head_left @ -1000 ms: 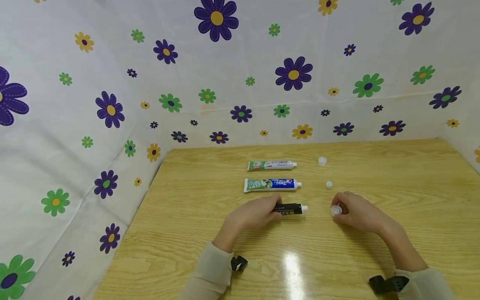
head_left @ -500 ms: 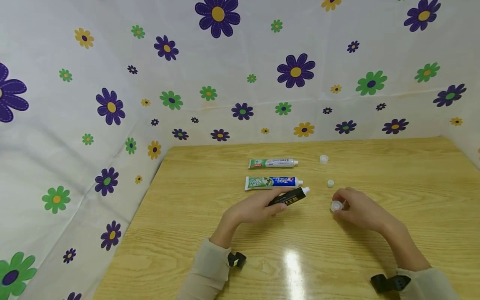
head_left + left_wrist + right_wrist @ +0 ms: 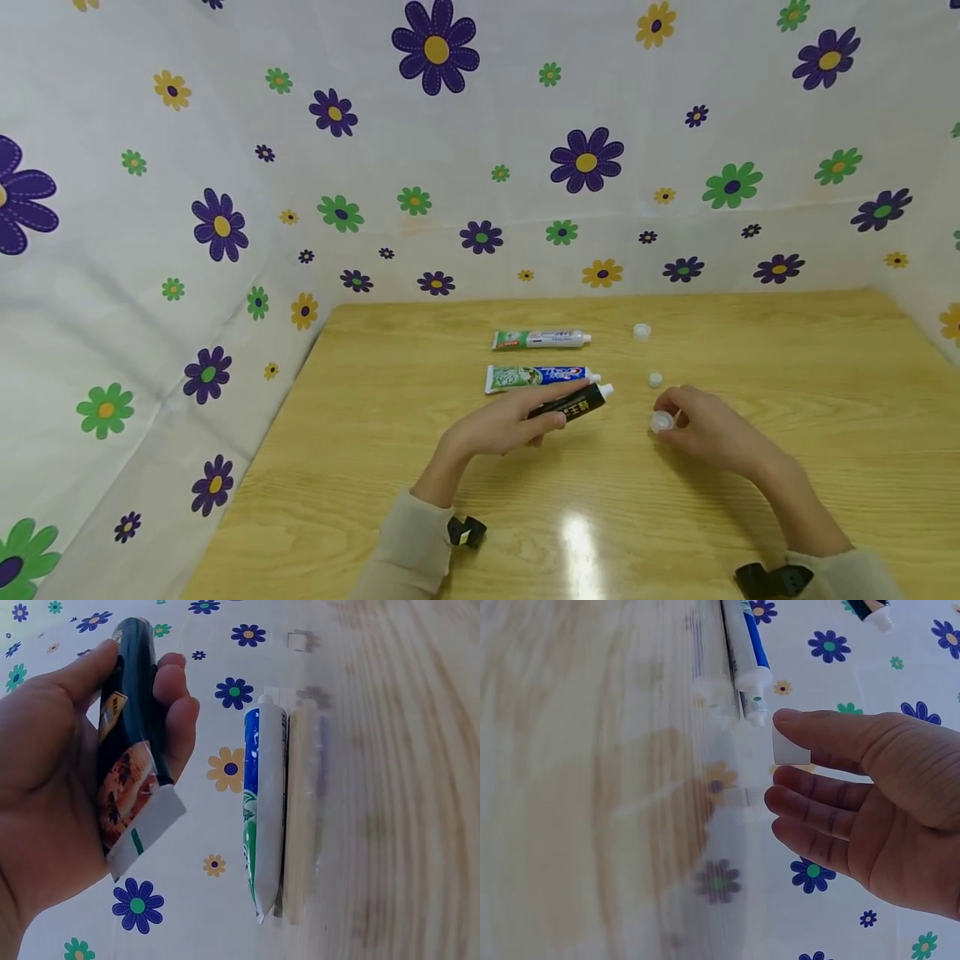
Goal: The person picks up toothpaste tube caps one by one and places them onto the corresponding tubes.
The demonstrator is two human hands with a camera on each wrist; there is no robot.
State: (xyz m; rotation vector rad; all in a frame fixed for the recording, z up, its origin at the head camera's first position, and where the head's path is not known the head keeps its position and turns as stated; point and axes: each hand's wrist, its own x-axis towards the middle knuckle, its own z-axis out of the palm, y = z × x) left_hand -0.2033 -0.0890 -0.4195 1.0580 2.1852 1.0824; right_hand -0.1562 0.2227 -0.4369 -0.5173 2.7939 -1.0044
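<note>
My left hand (image 3: pixel 498 423) grips a black toothpaste tube (image 3: pixel 573 404), its white uncapped nozzle tilted up to the right. In the left wrist view the tube (image 3: pixel 131 712) is held clear of the table between thumb and fingers. My right hand (image 3: pixel 708 425) pinches a white screw cap (image 3: pixel 662 422) between thumb and forefinger, to the right of the nozzle and apart from it. The right wrist view shows this cap (image 3: pixel 790 747) above the tabletop. Behind the black tube lies a blue and green toothpaste tube (image 3: pixel 525 378), partly overlapped by my left hand.
Farther back a green and white toothpaste tube (image 3: pixel 540 339) lies parallel to the blue one. Two loose white caps, a small one (image 3: pixel 656 380) and a larger one (image 3: pixel 642 332), rest to the right of the tubes. A flowered cloth (image 3: pixel 465 150) rises behind the wooden table (image 3: pixel 390 350).
My left hand has raised the black tube off the table and tipped its nozzle upward. The right hand, still pinching its cap, has shifted slightly to the left.
</note>
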